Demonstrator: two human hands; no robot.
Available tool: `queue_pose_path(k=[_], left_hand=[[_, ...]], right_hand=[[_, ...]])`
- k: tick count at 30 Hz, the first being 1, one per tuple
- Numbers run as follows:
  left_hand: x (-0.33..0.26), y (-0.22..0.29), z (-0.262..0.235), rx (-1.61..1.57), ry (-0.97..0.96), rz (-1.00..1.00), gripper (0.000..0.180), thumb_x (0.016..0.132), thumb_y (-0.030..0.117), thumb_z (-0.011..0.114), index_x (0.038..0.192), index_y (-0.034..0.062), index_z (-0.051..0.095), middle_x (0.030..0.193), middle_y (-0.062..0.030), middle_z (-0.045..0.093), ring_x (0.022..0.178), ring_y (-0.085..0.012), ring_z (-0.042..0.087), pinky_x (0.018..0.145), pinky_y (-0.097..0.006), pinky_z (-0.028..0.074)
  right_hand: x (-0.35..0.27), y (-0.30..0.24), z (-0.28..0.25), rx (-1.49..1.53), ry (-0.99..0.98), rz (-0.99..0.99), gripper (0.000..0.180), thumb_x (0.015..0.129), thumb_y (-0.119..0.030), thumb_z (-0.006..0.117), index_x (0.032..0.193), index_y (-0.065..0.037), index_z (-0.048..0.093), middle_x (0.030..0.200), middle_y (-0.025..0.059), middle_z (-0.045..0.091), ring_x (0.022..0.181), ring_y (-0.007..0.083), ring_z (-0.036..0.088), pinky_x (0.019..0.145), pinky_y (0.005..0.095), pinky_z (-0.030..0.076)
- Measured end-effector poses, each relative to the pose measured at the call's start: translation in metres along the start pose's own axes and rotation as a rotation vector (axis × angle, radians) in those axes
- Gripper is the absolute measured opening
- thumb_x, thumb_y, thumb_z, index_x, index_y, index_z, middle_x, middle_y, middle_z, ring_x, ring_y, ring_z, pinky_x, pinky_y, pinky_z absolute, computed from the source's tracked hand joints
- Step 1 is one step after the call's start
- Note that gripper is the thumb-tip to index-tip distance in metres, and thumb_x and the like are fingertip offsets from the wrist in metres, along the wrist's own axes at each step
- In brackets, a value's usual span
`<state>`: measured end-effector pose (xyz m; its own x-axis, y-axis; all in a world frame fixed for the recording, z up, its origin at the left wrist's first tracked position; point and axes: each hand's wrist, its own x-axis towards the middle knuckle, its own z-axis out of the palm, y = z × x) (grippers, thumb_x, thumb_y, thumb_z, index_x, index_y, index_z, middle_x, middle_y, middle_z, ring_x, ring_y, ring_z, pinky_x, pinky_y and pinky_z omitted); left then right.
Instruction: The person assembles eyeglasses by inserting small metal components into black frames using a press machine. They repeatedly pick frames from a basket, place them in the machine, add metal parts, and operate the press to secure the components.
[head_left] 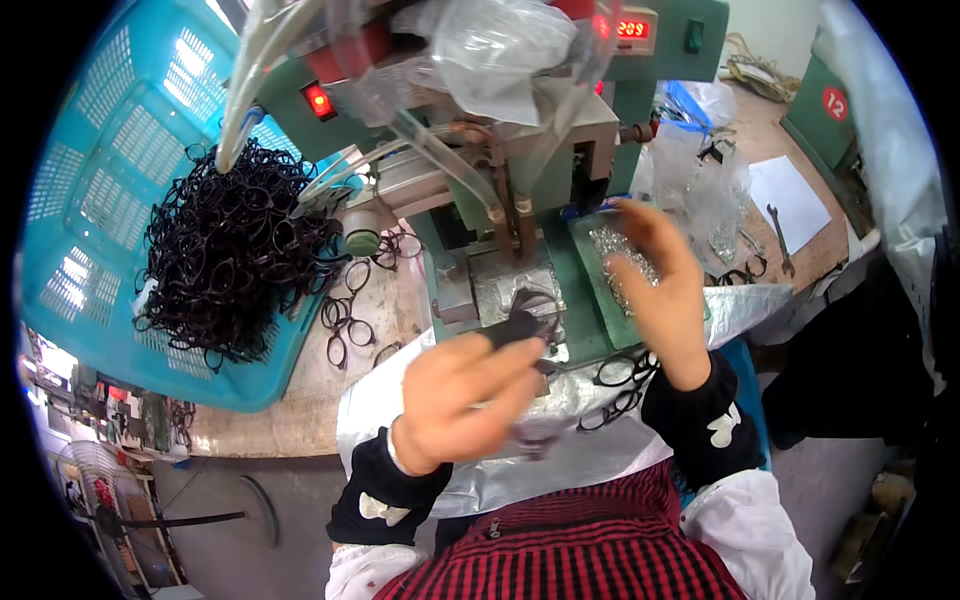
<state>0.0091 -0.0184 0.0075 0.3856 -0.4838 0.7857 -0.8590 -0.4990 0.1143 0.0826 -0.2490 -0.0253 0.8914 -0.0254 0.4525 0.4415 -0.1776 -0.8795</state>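
Observation:
My left hand (pixel 465 400) is closed around a dark eyeglass frame (pixel 537 300), in front of the metal worktable of a green bench machine (pixel 510 275). Motion blurs the frame, and part of it is hidden behind the fingers. Over a green tray (pixel 592 270) of small shiny metal parts (pixel 612 250) hovers my right hand (pixel 665 290), its thumb and fingers apart and slightly blurred. Nothing shows between them. Close to the right wrist, several black eyeglass frames (pixel 613 372) lie on silvery sheeting (pixel 470 480).
A turquoise basket (pixel 265 395) at left holds a heap of black eyeglass frames (pixel 235 250). Loose frames (pixel 348 310) lie on the wooden table beside it. At right are clear plastic bags (pixel 700 190), white paper (pixel 792 205) and a wrench (pixel 780 240). Hoses (pixel 440 150) hang before the machine.

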Motion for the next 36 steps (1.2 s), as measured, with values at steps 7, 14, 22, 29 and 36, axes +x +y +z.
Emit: queue_pose_path(k=[7, 14, 22, 29, 36], left_hand=[[-0.005, -0.011, 0.031, 0.11, 0.058, 0.171, 0.016, 0.068, 0.009, 0.071, 0.082, 0.0087, 0.062, 0.101, -0.0081, 0.069, 0.085, -0.0239, 0.067, 0.076, -0.036, 0.061], [-0.018, 0.0, 0.028, 0.016, 0.039, 0.074, 0.029, 0.07, 0.004, 0.074, 0.098, 0.0035, 0.069, 0.107, -0.0158, 0.071, 0.076, -0.0283, 0.066, 0.077, -0.041, 0.061], [-0.107, 0.065, -0.023, 0.409, 0.292, -0.517, 0.037, 0.078, 0.0, 0.073, 0.114, 0.0019, 0.067, 0.114, -0.0214, 0.071, 0.085, -0.0307, 0.068, 0.077, -0.039, 0.051], [-0.073, -0.043, -0.102, 0.588, 0.186, -0.607, 0.018, 0.078, -0.006, 0.07, 0.095, 0.0013, 0.071, 0.103, -0.0107, 0.068, 0.095, -0.0255, 0.063, 0.087, -0.035, 0.05], [-0.202, -0.167, -0.053, 0.649, -0.327, -0.688, 0.015, 0.074, -0.001, 0.069, 0.088, 0.005, 0.072, 0.088, -0.0101, 0.062, 0.093, -0.0316, 0.06, 0.077, -0.042, 0.049]], right_hand=[[-0.043, 0.045, -0.08, -0.719, 0.067, -0.046, 0.034, 0.079, -0.007, 0.075, 0.112, -0.002, 0.068, 0.098, 0.0106, 0.067, 0.093, 0.0271, 0.062, 0.086, 0.0374, 0.049], [-0.03, 0.068, -0.036, -0.959, 0.057, -0.207, 0.014, 0.078, -0.009, 0.074, 0.091, -0.004, 0.07, 0.087, 0.0142, 0.068, 0.088, 0.0356, 0.06, 0.077, 0.0457, 0.048], [-0.035, 0.067, -0.032, -0.872, 0.071, -0.256, 0.01, 0.078, -0.001, 0.072, 0.088, -0.003, 0.069, 0.087, 0.0119, 0.066, 0.087, 0.033, 0.06, 0.078, 0.0415, 0.048], [-0.017, 0.06, -0.02, -0.64, 0.127, -0.191, 0.011, 0.086, -0.005, 0.069, 0.096, -0.003, 0.072, 0.093, 0.0142, 0.07, 0.088, 0.0325, 0.066, 0.08, 0.0388, 0.05], [-0.027, 0.066, -0.028, -0.478, 0.118, -0.048, 0.013, 0.083, -0.002, 0.07, 0.096, 0.0, 0.071, 0.09, 0.0128, 0.07, 0.087, 0.0262, 0.067, 0.082, 0.0339, 0.05]])
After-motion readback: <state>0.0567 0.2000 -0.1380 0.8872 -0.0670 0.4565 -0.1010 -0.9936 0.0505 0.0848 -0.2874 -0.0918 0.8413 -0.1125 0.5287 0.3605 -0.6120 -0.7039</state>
